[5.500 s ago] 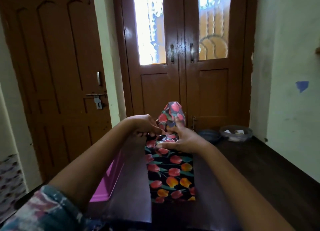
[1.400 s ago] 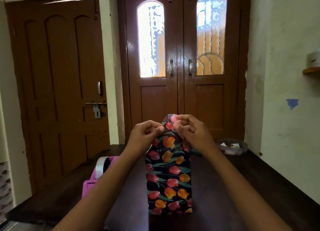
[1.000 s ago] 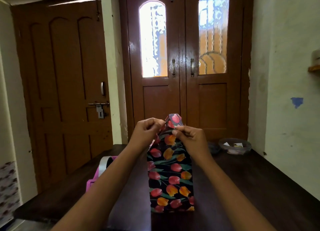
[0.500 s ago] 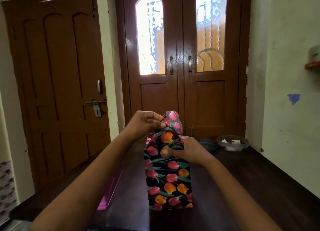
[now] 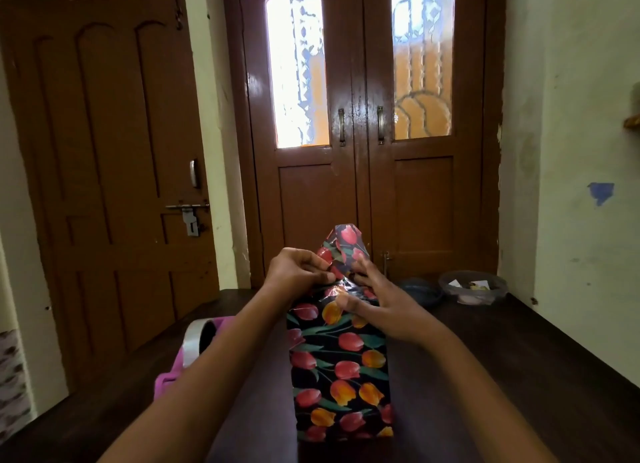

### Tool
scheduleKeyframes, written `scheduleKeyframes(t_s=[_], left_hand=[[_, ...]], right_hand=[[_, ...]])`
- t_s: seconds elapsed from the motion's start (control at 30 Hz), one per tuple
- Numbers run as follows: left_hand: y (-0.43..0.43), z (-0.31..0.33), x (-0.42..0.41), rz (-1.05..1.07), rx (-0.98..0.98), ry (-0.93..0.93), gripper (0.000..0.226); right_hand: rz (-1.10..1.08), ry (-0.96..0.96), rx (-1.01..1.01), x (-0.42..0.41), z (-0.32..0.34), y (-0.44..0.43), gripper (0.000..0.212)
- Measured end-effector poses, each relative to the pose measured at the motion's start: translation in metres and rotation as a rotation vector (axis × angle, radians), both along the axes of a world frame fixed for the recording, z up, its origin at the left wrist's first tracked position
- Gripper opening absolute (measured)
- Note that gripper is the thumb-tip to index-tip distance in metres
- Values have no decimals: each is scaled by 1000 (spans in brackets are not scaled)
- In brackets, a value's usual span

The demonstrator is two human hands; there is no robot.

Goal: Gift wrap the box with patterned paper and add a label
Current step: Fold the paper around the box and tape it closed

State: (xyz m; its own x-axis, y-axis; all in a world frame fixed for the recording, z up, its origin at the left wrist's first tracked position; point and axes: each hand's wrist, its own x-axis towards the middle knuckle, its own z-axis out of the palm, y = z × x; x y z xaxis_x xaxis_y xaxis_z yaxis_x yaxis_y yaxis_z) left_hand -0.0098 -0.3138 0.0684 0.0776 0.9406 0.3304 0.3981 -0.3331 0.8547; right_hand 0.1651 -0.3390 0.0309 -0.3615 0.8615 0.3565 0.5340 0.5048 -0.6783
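Black tulip paper (image 5: 341, 365) covers the box (image 5: 343, 410), which lies lengthwise on the dark table (image 5: 519, 376), near end toward the camera.

Step in hand, by my reading: closing the far end.
- Flap (image 5: 346, 237) stands upright past the hands, not yet folded down.
- Left hand (image 5: 294, 272): fingers curled, pinching paper at the far left corner.
- Right hand (image 5: 384, 306): fingers spread and straight, thumb flat on the box top, fingertips on the creased paper at the far end.

Next move likely calls for tucking the side folds in tight, bringing the flap down over the end and holding it while tape goes on. Tape roll (image 5: 199, 339) sits on a pink object (image 5: 169, 376) at the left, behind the left forearm; one hand must let go to reach it.

Hard to make out:
- Far end face of the box is hidden by both hands and the flap.
- Whether tape holds the long seam cannot be told.
- No label seen; two bowls (image 5: 472, 287) at the far right hold small scraps, too small to identify.
- Pink object is cut off by the arm.
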Motion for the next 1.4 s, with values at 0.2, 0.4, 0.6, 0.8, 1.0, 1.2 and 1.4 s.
scheduleKeyframes(t_s=[0.2,0.4,0.6,0.8,1.0,1.2,1.4], left_hand=[[10,2,8,76,11,262,21],[9,20,4,-40,-40,520,7],[10,-1,-37,-232,133,760,27],[3,-8,-38,-281,-37,456,37],[-3,-3,-31,-236,-70,321,40],[-11,-2,-24,-267,-63,248,49],[-17,-5,-47,-10,-36,158,36]], right_hand=[[-2,-49,110,-1,-5,-3,94],[-36,-164,111,-3,-3,-11,89],[-48,-208,68,-8,4,-10,77],[-253,-376,299,-20,19,-11,64],[-128,-330,83,-22,15,0,59],[-201,-305,107,-26,7,3,66],[-198,-448,39,-19,19,4,68]])
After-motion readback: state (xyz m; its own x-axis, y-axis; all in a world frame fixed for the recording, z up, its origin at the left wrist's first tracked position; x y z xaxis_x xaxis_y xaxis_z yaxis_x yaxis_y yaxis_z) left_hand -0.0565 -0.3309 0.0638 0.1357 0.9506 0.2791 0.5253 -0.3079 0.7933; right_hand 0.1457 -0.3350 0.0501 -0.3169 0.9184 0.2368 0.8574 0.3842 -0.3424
